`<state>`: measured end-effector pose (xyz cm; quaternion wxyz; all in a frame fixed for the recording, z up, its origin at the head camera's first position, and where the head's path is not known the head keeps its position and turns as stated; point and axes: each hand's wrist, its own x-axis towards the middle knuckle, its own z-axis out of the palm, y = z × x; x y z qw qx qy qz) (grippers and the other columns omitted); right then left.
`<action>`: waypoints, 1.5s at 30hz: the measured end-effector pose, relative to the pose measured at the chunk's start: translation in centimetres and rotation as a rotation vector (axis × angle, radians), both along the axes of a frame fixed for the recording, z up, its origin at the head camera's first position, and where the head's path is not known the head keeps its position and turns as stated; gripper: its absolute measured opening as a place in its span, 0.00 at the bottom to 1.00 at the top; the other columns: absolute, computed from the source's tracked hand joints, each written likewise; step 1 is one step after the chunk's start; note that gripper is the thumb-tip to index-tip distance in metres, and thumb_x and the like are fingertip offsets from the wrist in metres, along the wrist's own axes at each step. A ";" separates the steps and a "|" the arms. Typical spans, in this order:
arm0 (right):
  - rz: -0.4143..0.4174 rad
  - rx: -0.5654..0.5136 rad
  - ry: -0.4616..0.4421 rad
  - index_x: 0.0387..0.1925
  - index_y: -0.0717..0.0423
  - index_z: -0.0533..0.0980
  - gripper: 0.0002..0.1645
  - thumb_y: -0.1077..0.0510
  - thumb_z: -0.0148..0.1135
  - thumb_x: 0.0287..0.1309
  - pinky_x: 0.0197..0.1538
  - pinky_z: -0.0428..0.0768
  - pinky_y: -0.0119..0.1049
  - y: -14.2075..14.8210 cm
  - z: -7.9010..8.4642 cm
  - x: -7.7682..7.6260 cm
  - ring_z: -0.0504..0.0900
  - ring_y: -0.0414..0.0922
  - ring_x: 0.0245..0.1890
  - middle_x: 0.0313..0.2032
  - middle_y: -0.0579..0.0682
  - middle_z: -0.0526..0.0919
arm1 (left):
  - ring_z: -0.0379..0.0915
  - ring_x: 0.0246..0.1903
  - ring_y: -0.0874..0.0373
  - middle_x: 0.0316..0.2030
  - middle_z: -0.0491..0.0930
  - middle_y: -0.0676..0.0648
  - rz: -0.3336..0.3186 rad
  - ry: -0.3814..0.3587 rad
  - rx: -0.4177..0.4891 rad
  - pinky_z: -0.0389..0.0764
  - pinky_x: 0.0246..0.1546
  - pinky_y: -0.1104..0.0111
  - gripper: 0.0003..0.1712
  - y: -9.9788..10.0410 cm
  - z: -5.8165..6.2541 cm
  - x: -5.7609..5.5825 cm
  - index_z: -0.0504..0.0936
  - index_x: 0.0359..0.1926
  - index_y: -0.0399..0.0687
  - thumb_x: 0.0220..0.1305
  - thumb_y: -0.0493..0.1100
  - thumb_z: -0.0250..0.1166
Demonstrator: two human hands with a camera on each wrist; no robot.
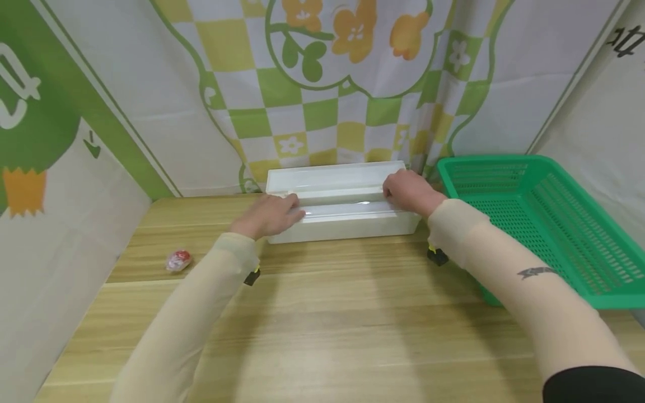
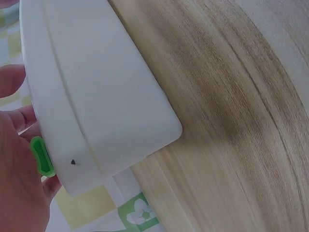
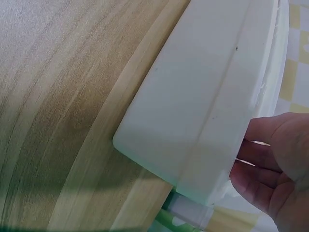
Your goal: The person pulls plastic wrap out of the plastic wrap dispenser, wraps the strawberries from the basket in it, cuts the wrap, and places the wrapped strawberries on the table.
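Observation:
A long white cling film dispenser [image 1: 347, 226] stands at the back of the table, its lid [image 1: 337, 174] raised toward the curtain. Glossy clear film [image 1: 347, 209] shows inside the trough. My left hand [image 1: 272, 215] grips the left end, thumb over the front rim. In the left wrist view, a green slider piece [image 2: 43, 155] sits at the rim by those fingers. At the right end my right hand [image 1: 409, 191] holds the rim with curled fingers; the right wrist view shows its fingertips [image 3: 239, 176] right at the box edge. What lies under the fingertips is hidden.
A green plastic basket [image 1: 549, 168] stands to the right, beside my right forearm. On the left of the wooden table [image 1: 322, 330] lies a small red-and-white thing in clear wrap [image 1: 178, 261]. A checkered curtain [image 1: 322, 112] hangs right behind the dispenser.

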<state>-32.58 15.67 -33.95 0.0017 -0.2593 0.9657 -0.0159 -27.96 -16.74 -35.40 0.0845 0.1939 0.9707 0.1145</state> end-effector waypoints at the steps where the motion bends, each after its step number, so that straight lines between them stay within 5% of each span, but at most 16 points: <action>1: -0.002 0.002 0.007 0.21 0.55 0.76 0.13 0.70 0.53 0.57 0.34 0.73 0.39 -0.1 0.0 0.0 0.70 0.48 0.29 0.26 0.51 0.78 | 0.76 0.43 0.48 0.39 0.83 0.46 -0.002 0.007 0.004 0.73 0.56 0.55 0.22 0.0 -0.1 0.0 0.73 0.53 0.50 0.74 0.59 0.46; 12: -0.006 -0.050 0.019 0.11 0.50 0.56 0.26 0.68 0.54 0.57 0.26 0.55 0.33 0.2 -0.3 0.0 0.53 0.43 0.21 0.15 0.44 0.52 | 0.70 0.28 0.56 0.25 0.76 0.51 -0.029 0.073 0.030 0.77 0.42 0.59 0.18 0.2 -0.2 -0.2 0.82 0.37 0.47 0.74 0.52 0.53; 18: -0.007 -0.112 0.047 0.12 0.53 0.66 0.20 0.66 0.55 0.57 0.28 0.64 0.34 0.5 -0.3 0.2 0.64 0.45 0.22 0.15 0.46 0.64 | 0.62 0.21 0.59 0.17 0.65 0.53 -0.064 0.129 -0.006 0.76 0.37 0.62 0.18 0.2 -0.2 -0.1 0.82 0.29 0.44 0.74 0.47 0.55; 27: -0.014 -0.142 0.070 0.22 0.54 0.74 0.11 0.66 0.51 0.57 0.30 0.70 0.36 0.9 0.2 0.4 0.71 0.46 0.25 0.21 0.49 0.76 | 0.83 0.32 0.49 0.32 0.86 0.42 -0.170 0.431 -0.177 0.86 0.37 0.60 0.08 0.1 0.2 -0.3 0.83 0.35 0.38 0.69 0.36 0.59; 33: -0.025 -0.193 0.050 0.29 0.55 0.77 0.10 0.64 0.50 0.63 0.34 0.73 0.38 1.2 0.7 0.6 0.74 0.46 0.26 0.24 0.51 0.79 | 0.83 0.31 0.48 0.30 0.86 0.42 -0.139 0.387 -0.132 0.86 0.37 0.58 0.13 -0.2 1.0 -0.4 0.83 0.36 0.39 0.72 0.43 0.58; 39: -0.026 -0.218 0.018 0.30 0.55 0.77 0.10 0.64 0.49 0.63 0.36 0.73 0.37 1.2 0.7 0.6 0.74 0.46 0.27 0.26 0.51 0.79 | 0.72 0.25 0.56 0.23 0.78 0.49 -0.140 0.266 -0.018 0.78 0.34 0.61 0.15 -0.8 1.5 0.2 0.79 0.28 0.45 0.72 0.46 0.59; 43: -0.030 -0.243 0.012 0.29 0.56 0.76 0.10 0.65 0.49 0.63 0.36 0.73 0.37 1.2 0.7 0.6 0.73 0.46 0.27 0.25 0.51 0.79 | 0.79 0.35 0.52 0.32 0.83 0.46 -0.113 0.206 0.027 0.81 0.43 0.60 0.05 -1.1 1.7 0.5 0.81 0.34 0.42 0.67 0.36 0.60; 45: -0.027 -0.253 0.009 0.30 0.56 0.77 0.10 0.65 0.49 0.63 0.36 0.74 0.37 1.1 0.7 0.7 0.74 0.46 0.28 0.26 0.51 0.80 | 0.81 0.42 0.49 0.38 0.85 0.43 -0.100 0.196 0.024 0.82 0.48 0.57 0.08 -1.1 1.7 0.6 0.82 0.39 0.39 0.64 0.30 0.57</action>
